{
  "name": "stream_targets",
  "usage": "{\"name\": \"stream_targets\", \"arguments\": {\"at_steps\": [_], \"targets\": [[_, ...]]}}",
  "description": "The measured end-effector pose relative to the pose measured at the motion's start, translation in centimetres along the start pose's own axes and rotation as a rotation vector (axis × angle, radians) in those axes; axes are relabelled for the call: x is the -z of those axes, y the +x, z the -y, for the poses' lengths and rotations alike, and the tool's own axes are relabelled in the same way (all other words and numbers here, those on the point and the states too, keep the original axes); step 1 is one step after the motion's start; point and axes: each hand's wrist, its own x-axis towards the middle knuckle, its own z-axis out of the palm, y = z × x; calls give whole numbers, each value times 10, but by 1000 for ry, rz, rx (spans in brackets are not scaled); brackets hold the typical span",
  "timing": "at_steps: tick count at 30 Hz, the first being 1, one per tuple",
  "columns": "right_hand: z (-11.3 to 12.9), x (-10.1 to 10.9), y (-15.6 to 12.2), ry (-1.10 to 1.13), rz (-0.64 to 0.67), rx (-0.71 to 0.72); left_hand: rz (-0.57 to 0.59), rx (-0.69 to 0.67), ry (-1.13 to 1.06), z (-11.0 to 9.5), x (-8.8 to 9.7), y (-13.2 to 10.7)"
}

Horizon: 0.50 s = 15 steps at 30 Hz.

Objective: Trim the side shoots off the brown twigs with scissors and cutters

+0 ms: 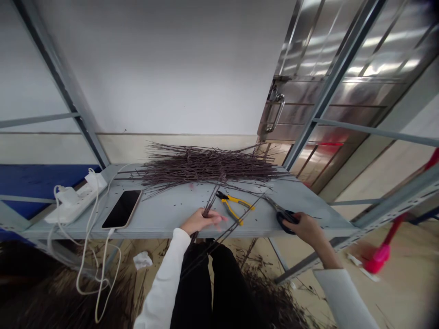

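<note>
My left hand [202, 220] is closed around a few thin dark twigs [211, 199] that stick up and down past its fingers. Another thin twig [224, 235] slants across in front of the shelf edge, close to that hand. On the right, my right hand [306, 227] grips the black handles of a pair of scissors [274, 204], whose blades point up and left over the shelf. Yellow-and-black pliers [236, 200] lie on the shelf between my hands, handles apart. Behind them a large heap of dark twigs [206, 167] lies lengthwise along the back.
A phone [122, 209] on a charging cable and a white power strip [77, 196] occupy the grey metal shelf's left part [161, 214]. Metal uprights [329, 93] frame it. On the floor are twig scraps [270, 292], crumpled tissue [142, 260] and a red-pink object [377, 259].
</note>
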Motion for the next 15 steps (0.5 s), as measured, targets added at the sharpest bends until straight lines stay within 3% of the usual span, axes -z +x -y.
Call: {"name": "stream_targets", "arguments": {"at_steps": [6,13,15], "targets": [[26,-1,-39,425,74,-12,-111,-32,-137,-9,2,-13],[108,-27,-98,1015,257,127,-196,-97,-154,-60,3,-20],[132,-32,-106,1080,304,146,-216,-111,-152,-75,3,-19]]}}
